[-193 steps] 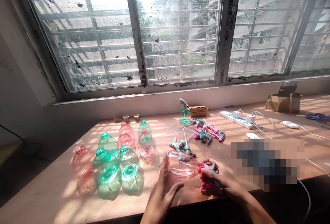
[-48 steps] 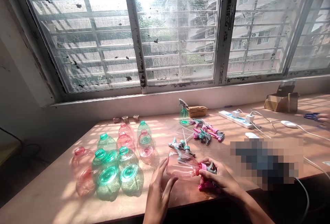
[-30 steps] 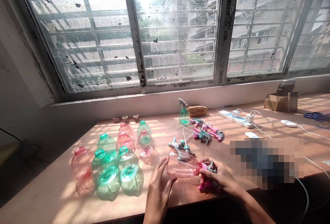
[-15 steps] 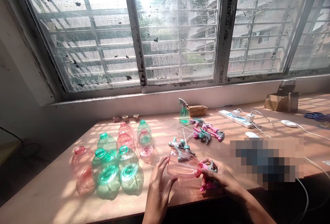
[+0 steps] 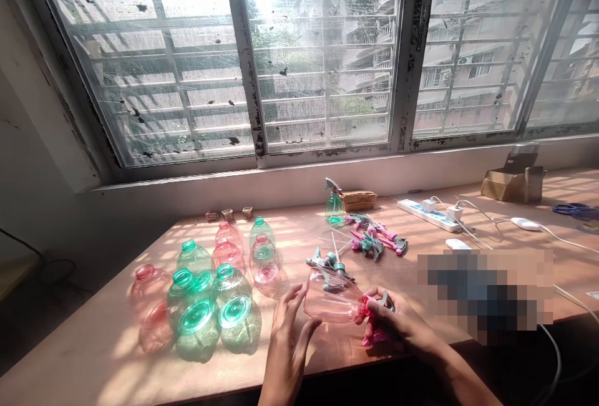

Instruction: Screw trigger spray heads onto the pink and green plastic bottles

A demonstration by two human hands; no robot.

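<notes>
A clear pink bottle (image 5: pixel 330 303) lies on its side in the air just above the front of the table, its neck pointing right. My left hand (image 5: pixel 289 331) cups the bottle's base, fingers on the upper edge and thumb on the lower. At the neck, my right hand (image 5: pixel 390 319) pinches the pink collar of a pink-and-grey trigger sprayer (image 5: pixel 384 300); the fingers partly hide it. A pale dip tube shows inside the bottle. Beyond the bottle lie green-and-grey trigger sprayers (image 5: pixel 327 262), with several pink-and-grey trigger sprayers (image 5: pixel 367 246) farther back.
Several open green bottles (image 5: pixel 231 294) and pink bottles (image 5: pixel 150 290) stand at left. A green spray bottle (image 5: pixel 334 207) with its sprayer fitted stands by a cardboard box (image 5: pixel 359 201). To the right are a power strip (image 5: pixel 428 214), cables and a blurred patch (image 5: pixel 486 294).
The sprayer's collar has come closer against the bottle neck, and my right fingers have shifted slightly around it. My left hand stays at the base, nearly still.
</notes>
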